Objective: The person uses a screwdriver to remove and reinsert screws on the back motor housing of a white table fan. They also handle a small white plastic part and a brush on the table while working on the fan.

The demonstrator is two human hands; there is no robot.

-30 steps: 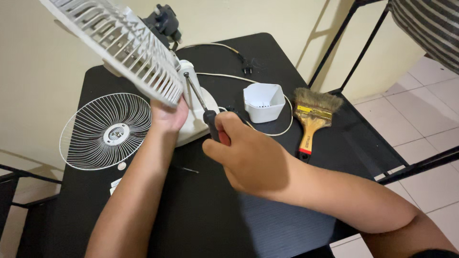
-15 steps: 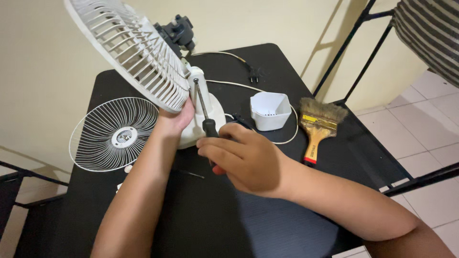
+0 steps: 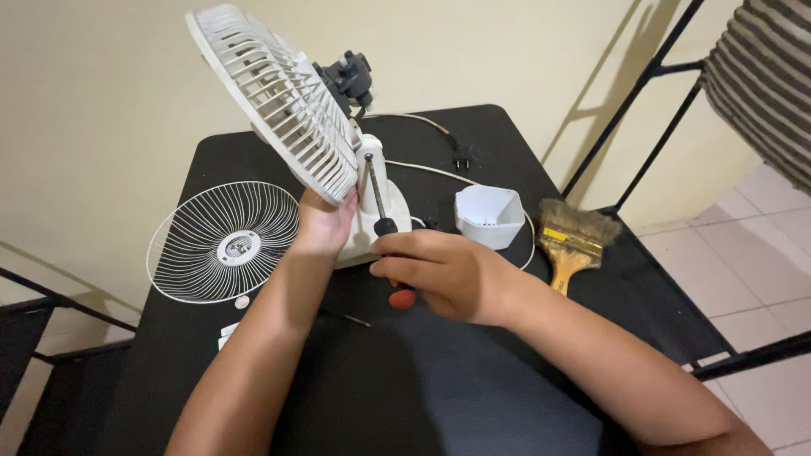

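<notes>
Black desk [image 3: 473, 405] carries a tilted white plastic fan [image 3: 279, 101]: left hand [image 3: 325, 224] grasping its stand, right hand [image 3: 439, 272] clenched on a red-handled screwdriver [image 3: 384, 232] beside that stand, whose tip could slip and topple it

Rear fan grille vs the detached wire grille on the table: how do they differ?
The rear grille is still mounted on the fan, tilted up on edge off the table; the wire grille lies flat and loose on the black table. The rear grille has thick, deep plastic ribs; the wire grille has thin spokes around a round centre cap. The left hand steadies the fan beside the rear grille; nothing touches the wire grille. Both are round and white.
</notes>
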